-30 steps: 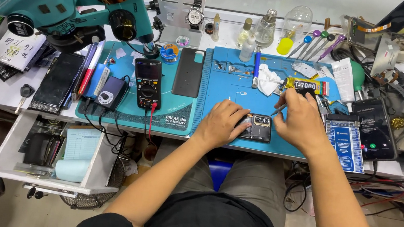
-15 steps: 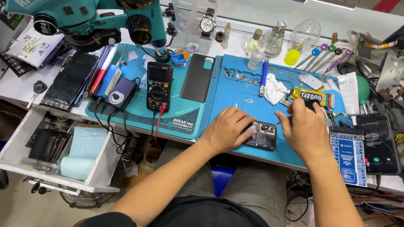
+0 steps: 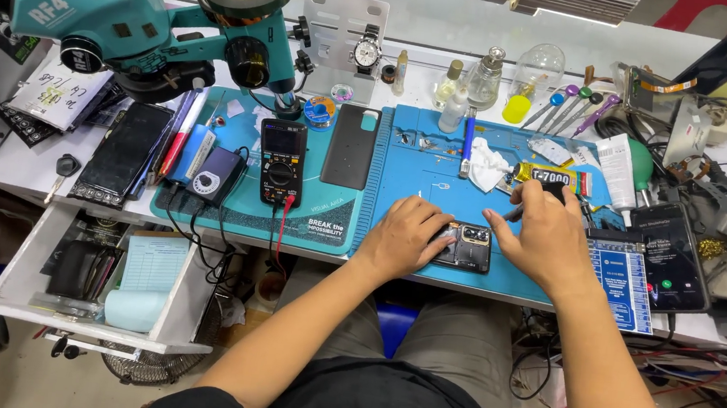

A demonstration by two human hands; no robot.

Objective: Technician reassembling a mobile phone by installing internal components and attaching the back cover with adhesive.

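Low in the middle of the frame, our left hand (image 3: 407, 236) lies flat over the left end of a small dark opened phone with exposed camera lenses (image 3: 465, 246), fingers loosely spread and pressing it onto the blue rubber work mat (image 3: 440, 163). The phone's right end pokes out between our two hands. Just to the right, our right hand (image 3: 545, 237) curls its fingers around a thin dark tool (image 3: 520, 210), the tip angled down toward the phone. A black multimeter (image 3: 281, 161) rests left of centre, below the teal microscope (image 3: 114, 7).
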